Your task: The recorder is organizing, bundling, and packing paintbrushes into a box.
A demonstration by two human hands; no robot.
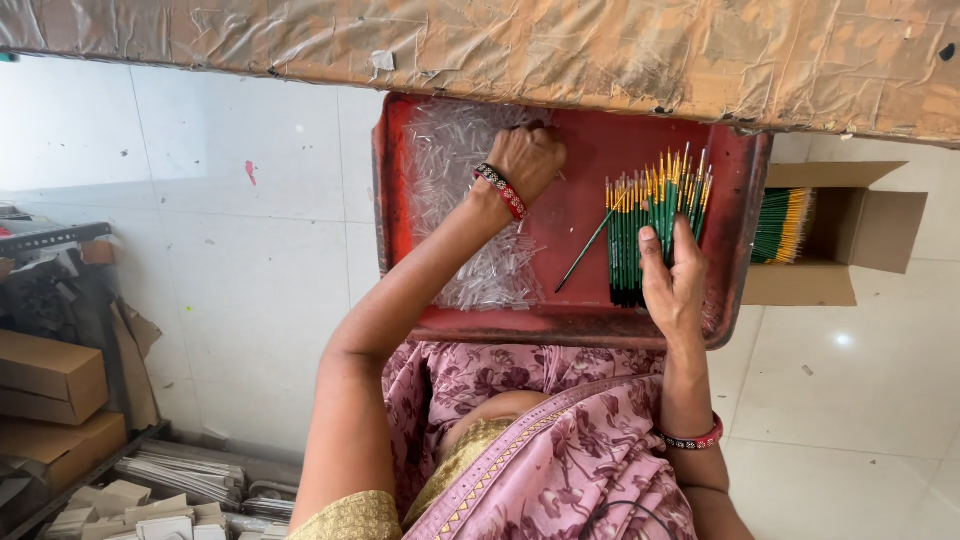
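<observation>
**Both hands in the red tray: caps on one side, brushes on the other**

My left hand is curled down into the heap of clear plastic caps, fingers bunched and buried in it, so I cannot tell whether I have one pinched or am only raking through. My right hand lies flat and open-fingered against the row of green-handled brushes, steadying their lower ends; it grips nothing. Both piles sit in the red tray on my lap, caps to the left, brushes to the right, with one loose brush lying slantwise, just left of the row.

To do this well, I judge the left hand should draw out a single cap rather than a clump, since the caps are light and cling together. The right hand ought to keep the row square, tips all pointing away from me, so none rolls toward the caps. The slanted brush is the easy one to take up first.

Beyond the tray's right edge an open cardboard box holds more brushes laid flat. A taped cardboard edge overhangs the tray's far side, so I should keep my wrists low.
</observation>
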